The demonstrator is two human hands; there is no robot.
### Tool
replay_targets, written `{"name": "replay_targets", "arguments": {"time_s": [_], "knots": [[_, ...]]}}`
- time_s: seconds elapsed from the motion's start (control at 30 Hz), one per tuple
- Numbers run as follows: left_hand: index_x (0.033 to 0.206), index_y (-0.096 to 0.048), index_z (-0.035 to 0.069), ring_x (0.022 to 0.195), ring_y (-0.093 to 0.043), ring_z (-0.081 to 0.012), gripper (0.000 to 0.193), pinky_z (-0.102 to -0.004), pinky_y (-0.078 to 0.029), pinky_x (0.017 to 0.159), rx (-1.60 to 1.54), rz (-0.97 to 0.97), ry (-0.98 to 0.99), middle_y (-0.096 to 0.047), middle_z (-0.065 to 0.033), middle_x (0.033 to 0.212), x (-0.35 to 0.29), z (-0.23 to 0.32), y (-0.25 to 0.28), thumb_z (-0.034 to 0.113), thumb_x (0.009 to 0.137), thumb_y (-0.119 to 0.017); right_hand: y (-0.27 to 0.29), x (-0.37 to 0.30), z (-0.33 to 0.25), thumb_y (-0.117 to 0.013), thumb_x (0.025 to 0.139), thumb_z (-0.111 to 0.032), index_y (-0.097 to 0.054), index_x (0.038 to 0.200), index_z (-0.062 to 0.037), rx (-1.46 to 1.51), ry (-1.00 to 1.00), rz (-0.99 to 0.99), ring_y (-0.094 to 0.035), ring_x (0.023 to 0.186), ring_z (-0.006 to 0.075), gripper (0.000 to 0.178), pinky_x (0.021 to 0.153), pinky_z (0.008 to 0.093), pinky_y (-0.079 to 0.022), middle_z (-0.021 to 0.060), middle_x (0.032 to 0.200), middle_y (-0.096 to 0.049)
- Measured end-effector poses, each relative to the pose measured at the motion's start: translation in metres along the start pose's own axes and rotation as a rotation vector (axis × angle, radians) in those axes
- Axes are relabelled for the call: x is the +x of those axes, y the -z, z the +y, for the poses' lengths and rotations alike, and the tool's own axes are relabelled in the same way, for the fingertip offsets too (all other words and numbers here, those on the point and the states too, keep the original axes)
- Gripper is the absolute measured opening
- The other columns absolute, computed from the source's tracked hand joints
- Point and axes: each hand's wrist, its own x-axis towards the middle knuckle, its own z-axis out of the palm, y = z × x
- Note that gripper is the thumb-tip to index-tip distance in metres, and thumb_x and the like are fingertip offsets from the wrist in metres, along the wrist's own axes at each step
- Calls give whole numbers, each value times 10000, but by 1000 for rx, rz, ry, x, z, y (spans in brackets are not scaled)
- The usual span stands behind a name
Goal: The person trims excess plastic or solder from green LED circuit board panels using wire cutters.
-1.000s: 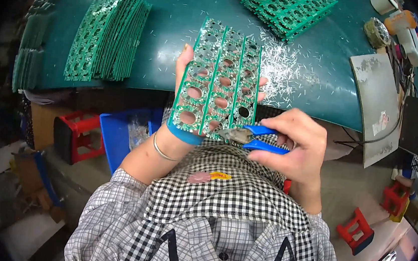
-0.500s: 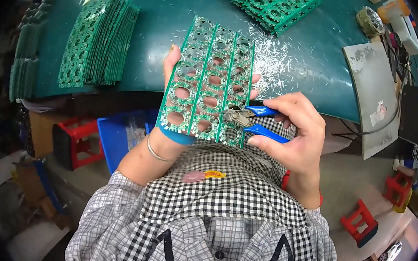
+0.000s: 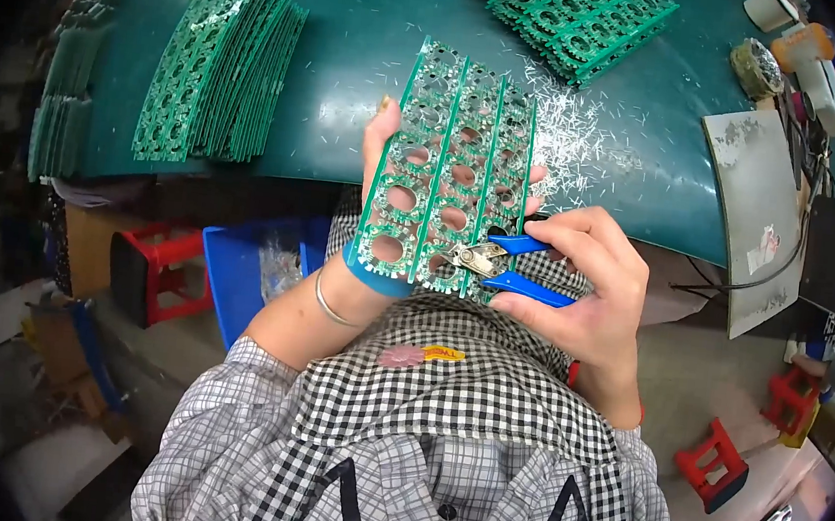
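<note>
A green circuit board panel (image 3: 433, 177) with rows of round holes lies tilted across my left hand (image 3: 379, 136). That hand supports it from beneath, thumb at the left edge and fingertips showing past the right edge; the palm is visible through the holes. My right hand (image 3: 597, 278) grips blue-handled cutting pliers (image 3: 527, 287), thumb on the lower handle and fingers on the upper one. The handles are spread. The metal jaws (image 3: 475, 257) rest over the near end of the panel, between its middle and right columns. Whether the tips touch a lead is too small to tell.
Many clipped leads (image 3: 590, 142) litter the green tabletop (image 3: 344, 83) beyond the panel. Upright stacked panels (image 3: 220, 71) stand at the left, another pile (image 3: 581, 20) at the far right. A grey board (image 3: 754, 213) leans at the right edge. A blue bin (image 3: 239, 284) and red stool (image 3: 160, 276) are below.
The pliers' jaws have shifted from the panel's right column toward its middle column, at the near end. Within the picture, the panel and my left hand sit farther right.
</note>
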Motion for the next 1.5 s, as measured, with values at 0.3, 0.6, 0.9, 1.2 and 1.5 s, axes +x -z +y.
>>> {"name": "replay_targets", "arguments": {"time_s": [0.3, 0.6, 0.9, 1.2, 1.5], "knots": [[1499, -438, 52, 1163, -622, -498, 1023, -632, -534, 943, -27, -50, 32, -538, -341, 1387, -1, 0, 10, 847, 860, -360, 5, -8, 7, -986, 566, -236, -757, 999, -17, 35, -113, 17, -628, 658, 124, 536, 575, 240, -492, 70, 858, -688], [1483, -453, 54, 1108, -652, -478, 994, -609, -561, 910, -20, -23, 18, -555, -351, 1359, 1, -5, 3, 833, 873, -355, 3, -4, 13, -980, 576, -232, -752, 1045, -14, 3, -6, 67, -608, 660, 118, 564, 580, 260, -487, 71, 861, -692], [1457, -480, 47, 1113, -659, -458, 928, -604, -563, 913, 34, -15, -24, -594, -338, 1314, -1, -8, -3, 785, 910, -347, 7, -5, 22, -975, 589, -235, -751, 1043, -22, 10, -108, 40, -576, 651, 93, 549, 575, 245, -468, 49, 867, -682], [1365, -531, 3, 1225, -599, -456, 820, -577, -498, 1034, -301, -348, 69, -579, -304, 1364, 1, -7, 22, 707, 961, -419, -1, -2, 19, -975, 598, -241, -751, 1021, -11, -34, -42, 76, -600, 677, 109, 531, 615, 244, -504, 62, 881, -679], [1398, -547, 49, 1065, -694, -372, 892, -516, -585, 893, -100, -67, 59, -685, -220, 1193, -6, -3, 5, 779, 907, -400, 11, -4, 24, -971, 594, -218, -768, 1022, -31, 11, -190, 77, -607, 703, 87, 510, 613, 240, -500, 31, 860, -678]]}}
